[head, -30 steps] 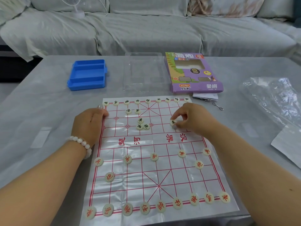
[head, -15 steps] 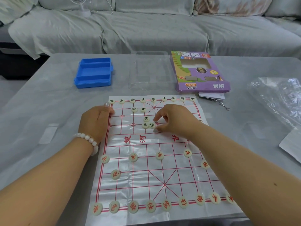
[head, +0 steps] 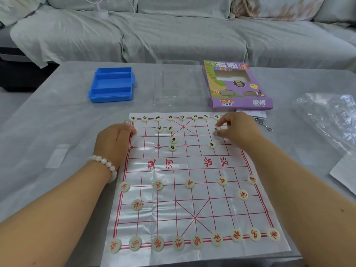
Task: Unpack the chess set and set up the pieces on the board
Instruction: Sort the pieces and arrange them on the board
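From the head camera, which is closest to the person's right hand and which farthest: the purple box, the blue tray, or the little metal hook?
Measured from the right hand:
1. Metal hook, on the table just right of the hand.
2. Purple box, beyond the hand, past the board's far edge.
3. Blue tray, far off to the left.

This is a home living room. A wide sofa (head: 183, 31) draped in a pale grey-green cover fills the 12 o'clock side, with a patterned cushion (head: 269, 6) at about 1 o'clock and the base of a small white fan (head: 100, 10) standing on the seat at 11 o'clock. A low table (head: 38, 122) under a grey cloth sits just in front of the sofa, carrying a board game laid out for leisure: a purple game box (head: 238, 87) and a blue plastic tray (head: 112, 84).
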`<action>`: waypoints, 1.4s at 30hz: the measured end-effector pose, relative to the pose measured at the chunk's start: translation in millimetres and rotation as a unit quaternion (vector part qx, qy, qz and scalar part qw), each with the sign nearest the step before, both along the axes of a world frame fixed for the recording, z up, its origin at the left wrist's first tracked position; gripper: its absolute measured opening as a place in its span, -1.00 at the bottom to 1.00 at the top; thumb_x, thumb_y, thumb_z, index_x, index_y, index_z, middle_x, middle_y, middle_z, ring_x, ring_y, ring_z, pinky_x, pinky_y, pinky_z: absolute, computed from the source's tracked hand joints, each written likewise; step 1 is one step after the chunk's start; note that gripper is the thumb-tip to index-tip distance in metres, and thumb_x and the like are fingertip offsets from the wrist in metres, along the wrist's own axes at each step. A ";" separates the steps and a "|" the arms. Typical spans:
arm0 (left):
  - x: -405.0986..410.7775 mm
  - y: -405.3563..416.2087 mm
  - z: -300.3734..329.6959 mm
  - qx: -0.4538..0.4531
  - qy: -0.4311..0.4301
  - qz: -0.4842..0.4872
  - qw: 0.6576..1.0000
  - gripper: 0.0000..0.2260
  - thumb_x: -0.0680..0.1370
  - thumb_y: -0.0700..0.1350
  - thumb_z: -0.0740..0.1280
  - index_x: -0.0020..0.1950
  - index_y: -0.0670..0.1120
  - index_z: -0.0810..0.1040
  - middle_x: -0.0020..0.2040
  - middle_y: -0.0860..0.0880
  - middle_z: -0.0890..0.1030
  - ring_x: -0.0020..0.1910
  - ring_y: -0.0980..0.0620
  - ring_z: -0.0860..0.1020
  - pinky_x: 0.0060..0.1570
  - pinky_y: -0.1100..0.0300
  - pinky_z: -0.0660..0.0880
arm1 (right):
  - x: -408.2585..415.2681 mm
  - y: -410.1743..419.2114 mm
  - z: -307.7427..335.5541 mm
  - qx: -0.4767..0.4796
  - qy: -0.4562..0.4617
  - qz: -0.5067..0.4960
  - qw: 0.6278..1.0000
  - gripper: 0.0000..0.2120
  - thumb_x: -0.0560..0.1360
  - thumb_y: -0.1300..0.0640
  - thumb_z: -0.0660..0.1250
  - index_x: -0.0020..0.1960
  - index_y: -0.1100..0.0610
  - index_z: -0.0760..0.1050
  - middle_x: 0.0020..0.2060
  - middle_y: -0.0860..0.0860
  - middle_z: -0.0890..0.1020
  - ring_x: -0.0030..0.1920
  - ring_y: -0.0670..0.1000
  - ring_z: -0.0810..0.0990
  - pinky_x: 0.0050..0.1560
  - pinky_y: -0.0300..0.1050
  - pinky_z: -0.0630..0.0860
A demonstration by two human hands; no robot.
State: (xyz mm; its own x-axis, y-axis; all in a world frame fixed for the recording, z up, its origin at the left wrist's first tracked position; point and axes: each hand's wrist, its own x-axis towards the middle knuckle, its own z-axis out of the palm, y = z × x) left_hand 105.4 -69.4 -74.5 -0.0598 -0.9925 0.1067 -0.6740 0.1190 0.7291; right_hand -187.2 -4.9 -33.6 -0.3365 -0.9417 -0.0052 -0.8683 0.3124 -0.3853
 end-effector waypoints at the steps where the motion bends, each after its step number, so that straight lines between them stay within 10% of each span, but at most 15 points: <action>1: 0.1 -0.3 -0.3 0.000 -0.004 0.001 1.000 -0.54 0.64 0.04 -0.03 0.11 -0.14 0.61 0.17 -0.10 0.59 0.17 -0.07 0.50 0.23 0.19 0.26 | -7.3 1.2 -0.8 0.016 -0.001 -0.017 1.000 -0.76 0.38 -0.02 0.47 0.02 0.00 0.59 -0.29 -0.13 0.43 -0.19 -0.04 0.46 -0.20 -0.19 0.35; 13: -0.4 -2.5 -2.0 0.004 -0.018 0.002 1.000 -0.54 0.64 0.04 -0.03 0.13 -0.13 0.61 0.17 -0.10 0.59 0.16 -0.06 0.50 0.17 0.25 0.23 | -4.9 2.1 6.3 0.020 -0.013 -0.002 1.000 -0.69 0.38 -0.07 0.47 0.08 -0.03 0.58 -0.30 -0.11 0.41 -0.27 -0.05 0.42 -0.29 -0.18 0.32; 22: -0.7 -3.4 -2.9 0.020 -0.012 0.004 1.000 -0.56 0.64 0.03 -0.02 0.15 -0.14 0.59 0.18 -0.11 0.57 0.15 -0.06 0.49 0.16 0.26 0.24 | 79.7 -18.3 3.9 0.034 0.038 0.246 0.968 -0.69 0.46 0.04 0.40 0.20 -0.12 0.53 -0.16 -0.14 0.37 -0.12 -0.09 0.36 -0.06 -0.17 0.35; 42: -0.9 -3.3 -1.8 0.002 -0.006 0.005 1.000 -0.57 0.64 0.02 -0.01 0.12 -0.13 0.61 0.16 -0.10 0.59 0.14 -0.05 0.50 0.15 0.25 0.24 | 65.2 -10.2 5.3 0.068 0.005 0.226 0.972 -0.65 0.38 -0.03 0.47 0.15 -0.09 0.55 -0.16 -0.08 0.46 -0.17 -0.06 0.43 -0.21 -0.21 0.35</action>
State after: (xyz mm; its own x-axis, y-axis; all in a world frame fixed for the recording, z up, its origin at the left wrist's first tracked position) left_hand 104.5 -72.7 -76.3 -0.0520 -0.9933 0.1027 -0.6844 0.1104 0.7207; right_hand -122.0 -15.1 -28.3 0.1104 -0.9842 -0.1383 -0.9324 -0.0545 -0.3572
